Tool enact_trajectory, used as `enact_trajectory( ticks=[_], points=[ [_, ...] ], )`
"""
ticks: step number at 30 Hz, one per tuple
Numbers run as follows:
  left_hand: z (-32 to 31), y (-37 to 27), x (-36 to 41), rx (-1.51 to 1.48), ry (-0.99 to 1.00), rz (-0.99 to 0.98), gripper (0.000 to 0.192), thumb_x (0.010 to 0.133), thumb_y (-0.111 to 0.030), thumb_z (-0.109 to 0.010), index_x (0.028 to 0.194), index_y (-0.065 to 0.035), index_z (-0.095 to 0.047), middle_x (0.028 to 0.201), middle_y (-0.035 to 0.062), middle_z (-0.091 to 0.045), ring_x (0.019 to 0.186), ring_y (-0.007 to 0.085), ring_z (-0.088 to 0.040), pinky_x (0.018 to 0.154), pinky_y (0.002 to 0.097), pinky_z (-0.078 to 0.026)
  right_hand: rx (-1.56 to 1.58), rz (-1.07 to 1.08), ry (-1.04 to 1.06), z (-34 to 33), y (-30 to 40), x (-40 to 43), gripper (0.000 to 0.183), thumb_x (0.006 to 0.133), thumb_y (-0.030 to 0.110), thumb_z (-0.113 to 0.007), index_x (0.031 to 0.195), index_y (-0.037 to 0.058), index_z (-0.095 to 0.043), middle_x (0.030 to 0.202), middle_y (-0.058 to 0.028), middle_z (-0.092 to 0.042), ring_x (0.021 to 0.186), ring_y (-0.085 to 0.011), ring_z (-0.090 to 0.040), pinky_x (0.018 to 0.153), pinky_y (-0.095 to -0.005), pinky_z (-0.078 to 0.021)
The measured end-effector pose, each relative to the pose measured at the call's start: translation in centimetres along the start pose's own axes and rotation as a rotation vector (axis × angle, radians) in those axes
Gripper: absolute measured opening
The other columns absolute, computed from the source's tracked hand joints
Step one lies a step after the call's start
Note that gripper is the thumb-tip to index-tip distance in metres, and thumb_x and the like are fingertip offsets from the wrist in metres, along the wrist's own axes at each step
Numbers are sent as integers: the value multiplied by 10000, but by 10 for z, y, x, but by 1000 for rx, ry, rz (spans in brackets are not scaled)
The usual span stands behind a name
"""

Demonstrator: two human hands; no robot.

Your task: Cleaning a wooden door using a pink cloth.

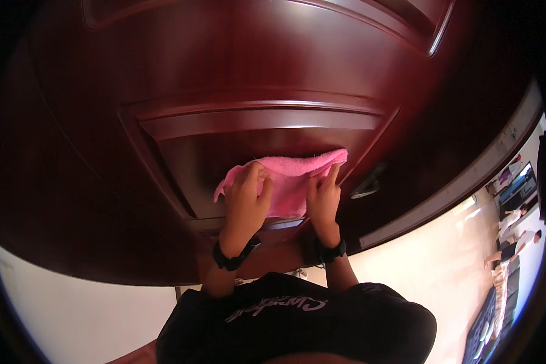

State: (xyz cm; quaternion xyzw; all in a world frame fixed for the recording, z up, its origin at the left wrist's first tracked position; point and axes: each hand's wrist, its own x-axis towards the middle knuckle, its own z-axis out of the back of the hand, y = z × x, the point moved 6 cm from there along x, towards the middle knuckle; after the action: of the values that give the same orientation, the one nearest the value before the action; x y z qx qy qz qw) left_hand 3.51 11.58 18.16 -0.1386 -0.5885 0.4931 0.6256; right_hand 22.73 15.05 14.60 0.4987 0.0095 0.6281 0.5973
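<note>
A pink cloth (291, 182) lies spread against the lower recessed panel of a dark red, glossy wooden door (255, 59). My left hand (248, 195) grips the cloth's left part, with fingers bent over its folded upper edge. At the cloth's right part, my right hand (324, 195) holds it with the index finger stretched towards the upper corner. Both wrists wear black bands. A metal door handle (367, 184) sits to the right of my right hand, in shadow. The palms and the cloth's back side are hidden.
The door frame's edge (405, 223) curves along the right. Beyond it are a pale shiny floor (405, 264), two people (523, 245) and a dark blue sofa (482, 323) at the far right. A white wall (82, 314) stands at the lower left.
</note>
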Motion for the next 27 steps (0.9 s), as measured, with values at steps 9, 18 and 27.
enact_trajectory(
  ticks=[9, 18, 27],
  points=[
    [20, 17, -3, 5, -32, 36, 130, 839, -71, -608, 957, -21, -585, 845, 130, -676, 784, 291, -656, 685, 359, -492, 155, 345, -42, -7, 41, -23, 628, 841, 92, -566, 1348, -126, -265, 565, -183, -542, 476, -361, -560, 441, -420, -414],
    [34, 21, 0, -141, -153, 119, 111, 882, -70, -552, 963, 1, -578, 835, 109, -692, 802, 202, -670, 722, 286, -492, -15, 170, 8, 1, 36, 14, 585, 834, 139, -572, 1345, -44, -352, 563, -180, -563, 474, -366, -570, 437, -446, -447],
    [1, 2, 3, -178, -59, 52, 71, 881, -41, -532, 924, 14, -546, 850, 109, -680, 813, 216, -655, 747, 299, -486, -86, 75, -50, 25, 4, 28, 636, 830, 139, -580, 1378, -39, -310, 587, -210, -569, 504, -382, -580, 451, -458, -449]
  ],
)
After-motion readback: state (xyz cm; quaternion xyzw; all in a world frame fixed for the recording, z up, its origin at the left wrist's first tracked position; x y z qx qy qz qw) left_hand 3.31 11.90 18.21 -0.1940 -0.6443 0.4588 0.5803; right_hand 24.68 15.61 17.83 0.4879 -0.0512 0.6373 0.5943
